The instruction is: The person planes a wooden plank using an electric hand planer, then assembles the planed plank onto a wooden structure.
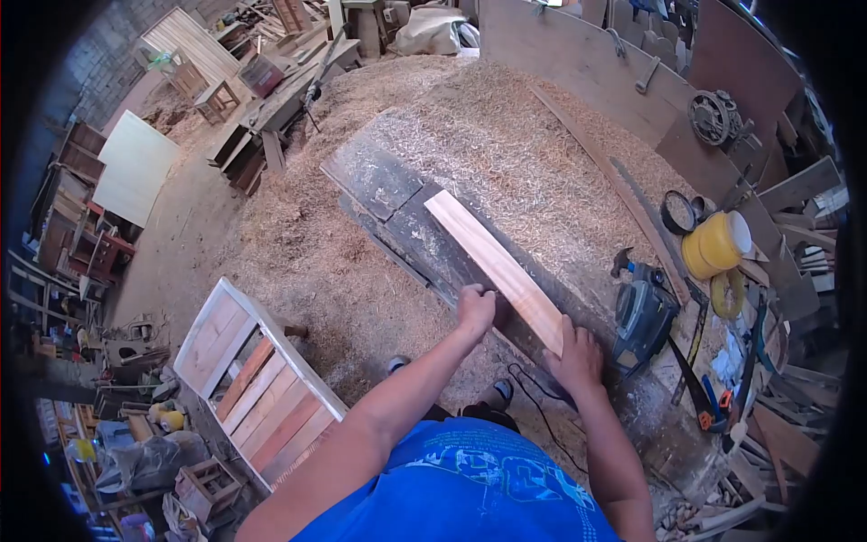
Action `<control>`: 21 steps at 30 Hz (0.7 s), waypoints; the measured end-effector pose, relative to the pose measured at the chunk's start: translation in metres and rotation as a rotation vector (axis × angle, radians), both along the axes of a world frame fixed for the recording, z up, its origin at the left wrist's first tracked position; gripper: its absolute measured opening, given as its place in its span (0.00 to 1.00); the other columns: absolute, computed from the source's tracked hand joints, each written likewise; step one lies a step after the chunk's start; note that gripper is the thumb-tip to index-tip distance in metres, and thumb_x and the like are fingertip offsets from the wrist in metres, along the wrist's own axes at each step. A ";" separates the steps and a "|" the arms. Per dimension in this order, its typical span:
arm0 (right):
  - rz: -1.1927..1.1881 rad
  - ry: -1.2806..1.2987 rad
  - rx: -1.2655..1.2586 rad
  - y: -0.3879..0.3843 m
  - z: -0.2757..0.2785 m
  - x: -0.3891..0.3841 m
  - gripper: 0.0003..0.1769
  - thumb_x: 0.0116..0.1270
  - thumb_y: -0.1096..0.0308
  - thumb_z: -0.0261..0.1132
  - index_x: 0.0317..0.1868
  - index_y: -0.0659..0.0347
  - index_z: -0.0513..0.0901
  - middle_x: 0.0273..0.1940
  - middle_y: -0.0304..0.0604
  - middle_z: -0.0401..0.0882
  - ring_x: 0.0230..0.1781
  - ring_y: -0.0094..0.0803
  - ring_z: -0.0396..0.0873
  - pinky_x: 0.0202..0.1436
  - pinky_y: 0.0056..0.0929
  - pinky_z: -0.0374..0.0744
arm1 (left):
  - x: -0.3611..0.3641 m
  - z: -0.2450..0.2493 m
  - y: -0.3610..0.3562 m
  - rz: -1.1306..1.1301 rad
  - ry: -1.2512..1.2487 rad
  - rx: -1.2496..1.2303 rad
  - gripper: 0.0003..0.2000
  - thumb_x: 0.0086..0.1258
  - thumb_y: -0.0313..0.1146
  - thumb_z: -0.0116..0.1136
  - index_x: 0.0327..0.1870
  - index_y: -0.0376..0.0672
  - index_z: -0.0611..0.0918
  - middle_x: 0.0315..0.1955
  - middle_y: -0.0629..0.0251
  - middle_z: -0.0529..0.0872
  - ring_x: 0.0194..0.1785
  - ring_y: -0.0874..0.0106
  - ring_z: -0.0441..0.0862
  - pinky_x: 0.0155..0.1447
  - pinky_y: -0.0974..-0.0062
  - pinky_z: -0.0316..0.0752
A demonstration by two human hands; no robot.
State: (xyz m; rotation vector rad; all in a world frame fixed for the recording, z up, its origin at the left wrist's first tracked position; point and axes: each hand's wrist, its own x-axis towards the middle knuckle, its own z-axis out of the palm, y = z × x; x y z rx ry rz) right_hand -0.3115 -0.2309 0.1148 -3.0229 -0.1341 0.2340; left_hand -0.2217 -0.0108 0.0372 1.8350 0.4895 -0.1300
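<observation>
A long, pale wooden plank (497, 266) lies lengthwise on a dark, worn workbench (384, 181). My right hand (578, 355) is wrapped round the plank's near end, thumb on the upper face. Beside the bench's left edge, my left hand (476, 310) is curled closed, a little apart from the plank; whatever its fingers may hold is hidden. Just right of my right hand sits a dark electric planer (643, 321), with a hammer (628, 262) behind it.
Wood shavings (506, 108) cover the floor around the bench. A slatted wooden panel (271, 388) stands at my left. On the right are a yellow container (713, 246), a handsaw (700, 397) and a long board (605, 172). A black cable (542, 406) hangs near my feet.
</observation>
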 end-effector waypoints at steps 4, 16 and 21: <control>-0.009 -0.062 -0.021 -0.002 -0.006 0.027 0.40 0.63 0.53 0.73 0.71 0.59 0.70 0.54 0.53 0.77 0.58 0.53 0.76 0.59 0.53 0.76 | -0.001 -0.004 0.015 -0.026 -0.246 0.420 0.23 0.67 0.35 0.63 0.55 0.21 0.81 0.72 0.40 0.69 0.72 0.46 0.71 0.77 0.59 0.64; -0.598 -0.467 -0.172 -0.115 0.058 0.008 0.32 0.71 0.52 0.67 0.67 0.66 0.75 0.61 0.58 0.78 0.64 0.57 0.75 0.67 0.51 0.74 | 0.112 -0.010 -0.007 -0.356 -0.300 0.692 0.26 0.72 0.55 0.55 0.42 0.38 0.92 0.79 0.50 0.59 0.82 0.46 0.51 0.83 0.43 0.41; -0.854 -0.280 0.447 -0.171 0.019 0.039 0.24 0.73 0.59 0.67 0.60 0.69 0.78 0.44 0.52 0.84 0.43 0.46 0.84 0.51 0.41 0.81 | 0.142 -0.018 0.002 -0.296 -0.149 0.951 0.32 0.73 0.59 0.47 0.45 0.36 0.92 0.80 0.52 0.59 0.81 0.49 0.50 0.84 0.49 0.37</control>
